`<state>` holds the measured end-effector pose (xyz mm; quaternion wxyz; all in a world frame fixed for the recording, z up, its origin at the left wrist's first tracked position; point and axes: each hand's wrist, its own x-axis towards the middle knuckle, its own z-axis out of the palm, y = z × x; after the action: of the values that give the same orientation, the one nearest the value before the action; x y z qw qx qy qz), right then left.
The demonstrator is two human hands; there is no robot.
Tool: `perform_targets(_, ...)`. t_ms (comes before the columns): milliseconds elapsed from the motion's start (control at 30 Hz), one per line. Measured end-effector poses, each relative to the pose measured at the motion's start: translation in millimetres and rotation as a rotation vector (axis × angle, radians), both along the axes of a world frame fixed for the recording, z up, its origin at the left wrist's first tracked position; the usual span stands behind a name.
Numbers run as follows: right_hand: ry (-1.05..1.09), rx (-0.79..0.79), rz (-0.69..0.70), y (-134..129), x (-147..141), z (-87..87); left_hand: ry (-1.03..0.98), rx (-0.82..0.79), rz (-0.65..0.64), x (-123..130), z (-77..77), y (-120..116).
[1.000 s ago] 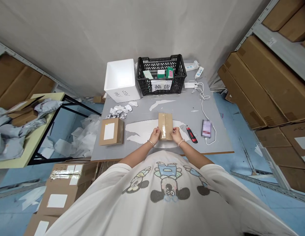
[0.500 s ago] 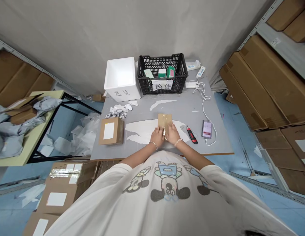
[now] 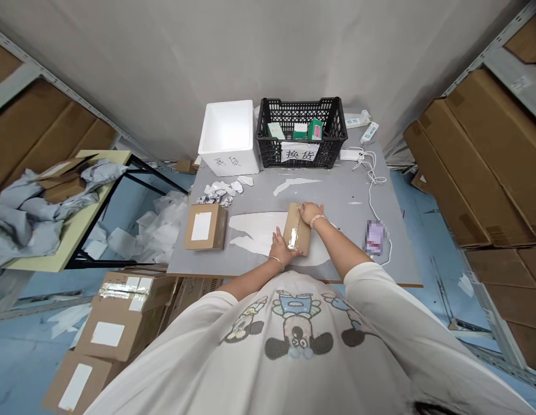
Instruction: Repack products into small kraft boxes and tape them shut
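Note:
A small cardboard box (image 3: 299, 231) with shiny clear tape on its top lies slightly turned on the white paper (image 3: 259, 223) in front of me. My left hand (image 3: 282, 249) grips its near left corner, the thumb along the near edge and the fingers up the left side. At the far right end, my right hand (image 3: 310, 212) has its fingers curled over the box's edge. My right forearm hides most of the red and black utility knife; only a bit of its tip shows.
A labelled carton (image 3: 206, 227) stands left, below crumpled paper scraps (image 3: 218, 193). Behind are a white foam box (image 3: 229, 155) and a black crate (image 3: 300, 158) holding small boxes. On the right lie a phone (image 3: 375, 237), a white cable and power strips (image 3: 358, 122).
The box has turned a little. My right hand has moved from its near right side to the far right end, and my left hand to the near left corner. The view has shifted left.

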<state>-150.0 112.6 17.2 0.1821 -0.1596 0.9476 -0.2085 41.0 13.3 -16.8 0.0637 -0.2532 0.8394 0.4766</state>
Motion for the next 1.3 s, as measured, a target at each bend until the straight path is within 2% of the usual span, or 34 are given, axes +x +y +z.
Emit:
perform_targets(100, -0.029, 0.054, -0.106, 26, 4, -0.8, 0.085, -0.092, -0.061, 0, 3.4, -37)
perform_targets(200, -0.107, 0.035, -0.214, 59, 23, -6.8, 0.137, -0.196, -0.007, -3, 4.9, -72)
perform_targets(300, -0.173, -0.033, -0.258, 85, 51, -14.7, 0.082, -0.137, 0.029, -5, 1.7, -88)
perform_targets(400, -0.221, -0.167, -0.316, 95, 76, -20.8, 0.061, 0.016, 0.049, -7, -2.9, -83)
perform_targets(567, -0.269, -0.46, -0.488, 88, 95, -26.8, 0.067, 0.178, 0.187, -9, -7.3, -67)
perform_targets(733, -0.254, -0.601, -0.499, 84, 100, -33.3, 0.102, 0.216, 0.136, -11, -8.7, -65)
perform_targets(867, -0.241, -0.689, -0.445, 98, 100, -43.6, 0.086, 0.228, 0.113, -10, -10.7, -62)
perform_targets(933, -0.195, -0.59, -0.422, 113, 98, -50.8, 0.061, 0.242, 0.117, -8, -11.8, -60)
perform_targets(1000, -0.102, -0.38, -0.406, 134, 96, -58.6, 0.05, 0.212, 0.125, -6, -11.5, -59)
perform_targets(1100, 0.005, -0.002, -0.432, 164, 94, -69.7, 0.119, -0.009, 0.081, -3, -6.6, -58)
perform_targets(1200, -0.033, 0.279, -0.461, 180, 95, -78.7, 0.205, -0.291, -0.112, -5, 3.7, -52)
perform_targets(1300, -0.099, 0.391, -0.411, 181, 98, -84.6, 0.161, -0.462, -0.325, -12, 15.0, -40)
